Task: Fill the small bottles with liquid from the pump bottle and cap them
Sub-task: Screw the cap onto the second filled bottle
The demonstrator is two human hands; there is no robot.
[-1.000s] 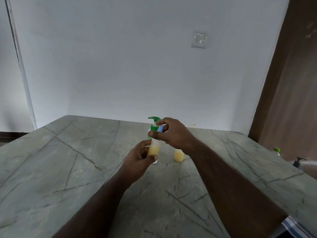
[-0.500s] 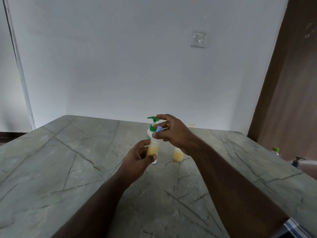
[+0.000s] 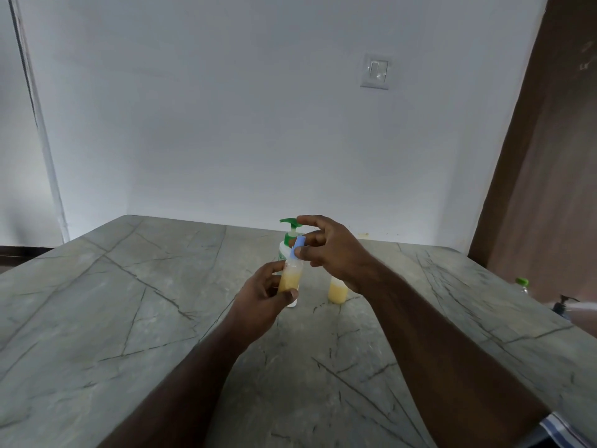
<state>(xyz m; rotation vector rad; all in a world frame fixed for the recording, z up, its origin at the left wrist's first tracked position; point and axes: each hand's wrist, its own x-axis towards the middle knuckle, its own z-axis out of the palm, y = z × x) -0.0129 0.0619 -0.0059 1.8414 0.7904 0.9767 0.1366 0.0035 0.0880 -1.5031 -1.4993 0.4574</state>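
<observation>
While the left hand (image 3: 262, 294) grips the yellow-filled small bottle (image 3: 289, 279) upright above the bench (image 3: 129, 318), the right hand (image 3: 326, 250) pinches the blue cap (image 3: 298, 246), which now sits tilted at the bottle's mouth instead of level, so capping looks unfinished. Just beyond the fingers stands the pump bottle (image 3: 289, 236); under the right wrist, a second filled bottle (image 3: 337, 292), its top hidden

Matt veined stone table (image 3: 129, 318); translucent plastic small bottle (image 3: 290, 279) with smooth blue cap (image 3: 298, 245).
</observation>
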